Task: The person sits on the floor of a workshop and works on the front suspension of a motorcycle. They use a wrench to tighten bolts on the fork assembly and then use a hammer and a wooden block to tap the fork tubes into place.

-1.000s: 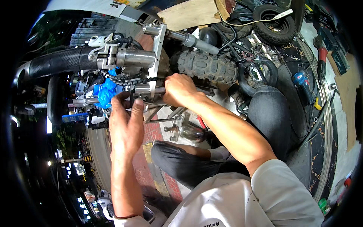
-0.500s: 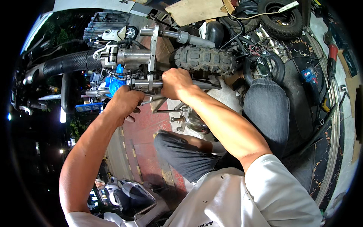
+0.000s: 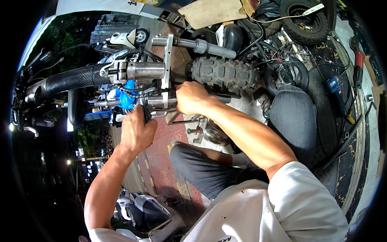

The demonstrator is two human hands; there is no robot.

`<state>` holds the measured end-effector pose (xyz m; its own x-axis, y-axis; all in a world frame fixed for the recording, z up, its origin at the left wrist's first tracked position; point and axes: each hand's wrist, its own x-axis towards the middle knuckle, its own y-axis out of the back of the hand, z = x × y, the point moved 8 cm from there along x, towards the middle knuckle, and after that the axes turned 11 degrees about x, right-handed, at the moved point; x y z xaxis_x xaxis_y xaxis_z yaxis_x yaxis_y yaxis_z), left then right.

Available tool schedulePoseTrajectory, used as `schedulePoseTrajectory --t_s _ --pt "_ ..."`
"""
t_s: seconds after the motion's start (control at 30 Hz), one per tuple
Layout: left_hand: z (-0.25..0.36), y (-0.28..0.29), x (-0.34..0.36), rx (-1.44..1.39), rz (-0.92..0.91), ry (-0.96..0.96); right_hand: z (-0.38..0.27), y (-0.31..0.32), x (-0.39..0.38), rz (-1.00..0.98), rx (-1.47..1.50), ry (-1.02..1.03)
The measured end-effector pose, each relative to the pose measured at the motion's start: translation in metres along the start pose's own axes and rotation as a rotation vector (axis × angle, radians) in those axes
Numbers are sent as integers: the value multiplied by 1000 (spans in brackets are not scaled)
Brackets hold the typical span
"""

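A scooter's front end lies sideways before me, with two metal fork tubes running left to right. My right hand (image 3: 193, 98) is closed round the nearer fork tube (image 3: 221, 99), just right of the flat metal fork clamp (image 3: 167, 60). At the left end of that tube, my left hand (image 3: 138, 130) is closed on a slim dark and metal piece (image 3: 146, 114), mostly hidden by the fingers. A blue plastic wrapping (image 3: 127, 97) and dark cables sit just beyond it. The steering column (image 3: 145, 70) lies above both hands.
A knobby tyre (image 3: 225, 72) is right of the clamp. Loose wiring, a spare tyre (image 3: 304, 22) and a wooden board (image 3: 213, 13) lie at the far right. A blue drill (image 3: 336, 90) and a red-bodied grinder (image 3: 357, 60) lie right. A parked motorbike (image 3: 147, 213) stands at lower left.
My left hand has turned, its fingers now pointing up toward the tube end, with a dark piece showing at them. My right hand stays on the fork tube. The whole view has shifted slightly.
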<state>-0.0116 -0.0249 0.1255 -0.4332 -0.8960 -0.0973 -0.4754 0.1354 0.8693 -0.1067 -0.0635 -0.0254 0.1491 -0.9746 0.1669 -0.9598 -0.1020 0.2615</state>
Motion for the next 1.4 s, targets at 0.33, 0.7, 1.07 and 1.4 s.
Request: schedulePoseTrajectory --t_s 0.33,0.7,1.07,1.4 --pt "-19 -15 -14 29 285 -264 -14 -6 -6 -92 34 18" --pt "-7 -27 -33 -899 154 0 -20 9 -23 -42 -84 -97" --pt "21 -104 -34 -2104 63 -71 -50 11 -60 118 -331 37" --pt "32 -124 -28 -2411 157 -162 -131 -28 -110 303 297 244"
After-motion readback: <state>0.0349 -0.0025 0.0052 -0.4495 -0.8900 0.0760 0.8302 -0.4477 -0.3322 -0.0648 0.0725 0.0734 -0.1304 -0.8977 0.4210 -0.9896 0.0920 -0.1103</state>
